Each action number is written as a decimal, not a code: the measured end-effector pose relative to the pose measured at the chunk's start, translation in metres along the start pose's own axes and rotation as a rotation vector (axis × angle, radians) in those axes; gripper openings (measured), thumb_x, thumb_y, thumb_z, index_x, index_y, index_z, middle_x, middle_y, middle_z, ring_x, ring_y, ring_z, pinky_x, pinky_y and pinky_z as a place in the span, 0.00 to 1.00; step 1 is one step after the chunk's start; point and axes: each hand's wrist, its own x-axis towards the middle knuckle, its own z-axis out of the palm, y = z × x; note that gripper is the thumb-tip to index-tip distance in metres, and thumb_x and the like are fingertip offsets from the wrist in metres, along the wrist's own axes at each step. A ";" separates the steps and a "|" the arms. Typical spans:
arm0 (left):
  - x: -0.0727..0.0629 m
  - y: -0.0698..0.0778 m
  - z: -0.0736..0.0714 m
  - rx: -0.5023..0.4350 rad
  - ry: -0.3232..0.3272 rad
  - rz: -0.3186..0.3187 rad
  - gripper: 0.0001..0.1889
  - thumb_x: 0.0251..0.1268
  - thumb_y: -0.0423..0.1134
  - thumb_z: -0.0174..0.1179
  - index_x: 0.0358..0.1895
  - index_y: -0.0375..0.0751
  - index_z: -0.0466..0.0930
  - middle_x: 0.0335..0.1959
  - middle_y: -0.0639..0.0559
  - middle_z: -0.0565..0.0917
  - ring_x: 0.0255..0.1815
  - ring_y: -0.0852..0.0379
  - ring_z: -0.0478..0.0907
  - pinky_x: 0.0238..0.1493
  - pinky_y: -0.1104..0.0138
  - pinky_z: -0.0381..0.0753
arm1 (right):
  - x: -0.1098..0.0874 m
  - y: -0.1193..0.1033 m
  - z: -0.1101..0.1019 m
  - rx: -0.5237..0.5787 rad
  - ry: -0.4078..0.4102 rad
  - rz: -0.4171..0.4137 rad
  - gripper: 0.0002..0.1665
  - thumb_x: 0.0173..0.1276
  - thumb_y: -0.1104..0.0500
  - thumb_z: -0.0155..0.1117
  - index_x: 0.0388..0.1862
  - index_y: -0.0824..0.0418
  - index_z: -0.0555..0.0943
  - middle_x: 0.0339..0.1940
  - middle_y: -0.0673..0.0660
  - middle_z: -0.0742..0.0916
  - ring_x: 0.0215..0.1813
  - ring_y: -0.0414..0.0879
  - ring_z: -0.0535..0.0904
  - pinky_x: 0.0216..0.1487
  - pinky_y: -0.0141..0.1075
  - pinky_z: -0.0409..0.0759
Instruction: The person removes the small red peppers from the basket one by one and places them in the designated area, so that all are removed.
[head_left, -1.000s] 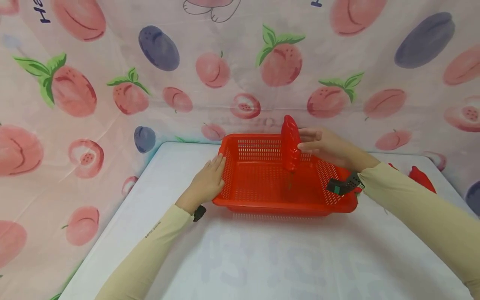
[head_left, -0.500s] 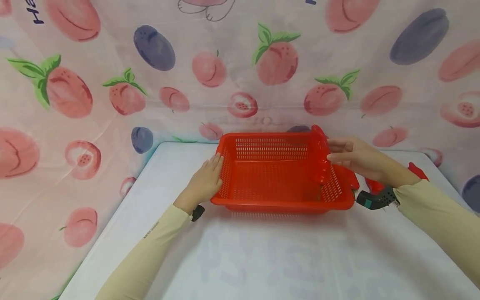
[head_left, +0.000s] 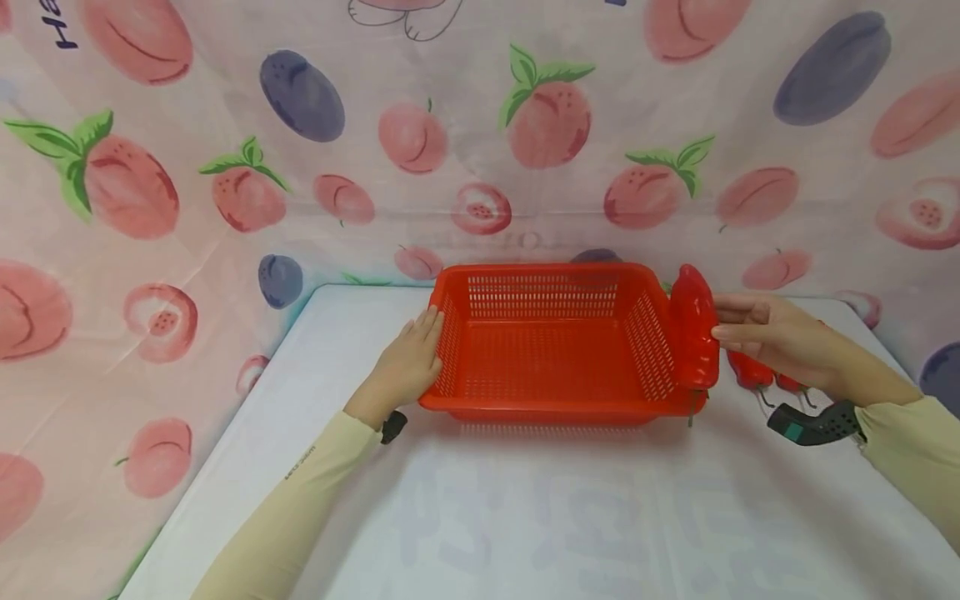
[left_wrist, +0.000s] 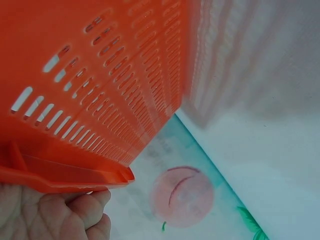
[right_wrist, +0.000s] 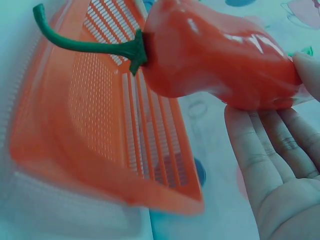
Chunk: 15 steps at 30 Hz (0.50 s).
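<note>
A shiny red pepper (head_left: 693,329) with a green stem hangs over the right rim of the red plastic basket (head_left: 540,408). My right hand (head_left: 780,337) pinches it from the right between thumb and fingertips. In the right wrist view the pepper (right_wrist: 215,55) lies across the fingers, its long curved stem pointing left. My left hand (head_left: 405,362) rests on the basket's left rim with fingers fairly straight. The left wrist view has part of this hand (left_wrist: 55,215) against the rim, beside the slotted wall.
More red peppers (head_left: 750,371) lie on the white table (head_left: 555,508) to the right of the basket, partly hidden by my right hand and forearm. A fruit-print cloth (head_left: 480,125) hangs behind and to the left.
My right hand has carried the pepper rightward, from above the basket's inside to its right rim. My left hand stays at the left rim. The head view has shifted slightly.
</note>
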 end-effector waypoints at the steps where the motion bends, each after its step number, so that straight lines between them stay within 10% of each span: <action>1: 0.000 0.000 0.000 -0.002 -0.001 -0.001 0.34 0.66 0.37 0.45 0.72 0.27 0.47 0.75 0.35 0.49 0.76 0.42 0.48 0.76 0.53 0.47 | -0.002 0.002 -0.003 0.018 -0.001 0.000 0.25 0.72 0.67 0.46 0.57 0.41 0.75 0.52 0.41 0.84 0.51 0.37 0.81 0.46 0.32 0.83; 15: 0.000 -0.001 0.002 -0.028 -0.004 -0.019 0.34 0.66 0.38 0.42 0.73 0.29 0.46 0.76 0.36 0.47 0.77 0.43 0.46 0.77 0.54 0.46 | -0.029 0.031 -0.035 -0.075 0.141 0.116 0.25 0.72 0.64 0.47 0.51 0.31 0.73 0.48 0.34 0.83 0.47 0.33 0.81 0.42 0.31 0.84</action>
